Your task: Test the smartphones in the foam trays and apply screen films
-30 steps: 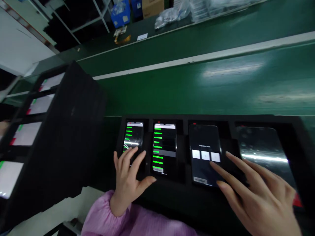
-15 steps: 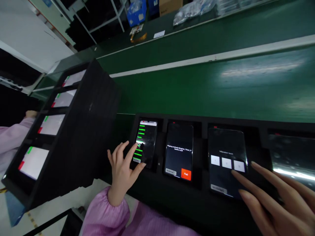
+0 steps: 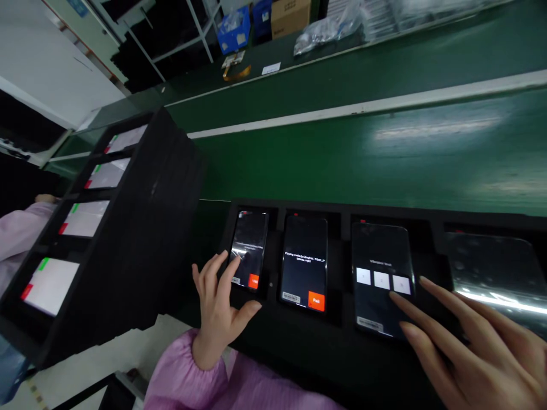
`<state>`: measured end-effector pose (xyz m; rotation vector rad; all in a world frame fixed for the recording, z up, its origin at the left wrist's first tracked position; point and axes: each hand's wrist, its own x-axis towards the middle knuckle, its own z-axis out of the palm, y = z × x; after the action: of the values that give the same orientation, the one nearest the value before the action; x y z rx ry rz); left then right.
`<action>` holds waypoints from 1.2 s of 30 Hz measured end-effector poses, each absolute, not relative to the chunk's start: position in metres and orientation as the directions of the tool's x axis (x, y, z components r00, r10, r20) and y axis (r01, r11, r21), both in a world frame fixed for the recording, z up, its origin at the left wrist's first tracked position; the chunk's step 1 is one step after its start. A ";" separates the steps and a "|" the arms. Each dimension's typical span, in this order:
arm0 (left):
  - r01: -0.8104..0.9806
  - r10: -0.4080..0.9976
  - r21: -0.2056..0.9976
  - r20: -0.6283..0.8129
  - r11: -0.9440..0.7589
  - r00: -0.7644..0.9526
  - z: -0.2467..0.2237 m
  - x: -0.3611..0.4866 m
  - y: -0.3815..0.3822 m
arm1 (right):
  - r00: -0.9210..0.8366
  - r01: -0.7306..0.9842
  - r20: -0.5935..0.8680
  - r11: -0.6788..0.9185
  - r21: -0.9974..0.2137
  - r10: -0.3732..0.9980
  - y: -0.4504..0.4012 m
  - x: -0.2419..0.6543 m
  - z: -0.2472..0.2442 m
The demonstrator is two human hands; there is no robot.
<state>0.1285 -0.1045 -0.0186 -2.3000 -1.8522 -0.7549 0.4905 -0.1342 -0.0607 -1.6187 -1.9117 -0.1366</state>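
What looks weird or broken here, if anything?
I see no spill or crack. But what shows of the rightmost phone looks dark except for glare, while the other three phones are lit, and the second phone from the left has an orange "Fail" box.

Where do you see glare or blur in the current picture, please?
Head view: a bright glare streak crosses the rightmost phone; same view: paler glare lies on the green surface; same view: the distant blue bins look slightly soft.

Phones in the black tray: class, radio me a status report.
Left hand open, overlapping leftmost phone. Right hand open, overlapping vibrator-test phone. Contact unclear. Hands partly block both from view.
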 end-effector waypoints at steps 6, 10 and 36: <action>0.881 0.848 0.195 0.421 -0.431 0.322 -0.018 0.154 -0.104 | -0.170 0.947 0.504 0.283 -0.155 0.847 -0.131 0.486 -0.041; 0.821 0.791 0.195 0.455 -0.537 0.409 -0.020 0.169 -0.100 | -0.125 0.951 0.459 0.238 -0.199 0.880 -0.131 0.481 -0.029; 0.748 0.707 0.152 0.488 -0.646 0.512 -0.031 0.202 -0.089 | -0.161 0.861 0.496 0.367 -0.352 0.853 -0.142 0.485 -0.020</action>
<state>0.2023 -0.0891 -0.0307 -2.6632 -1.2841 -0.8043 0.4852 -0.1422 -0.0198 -1.4774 -2.0016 -0.0163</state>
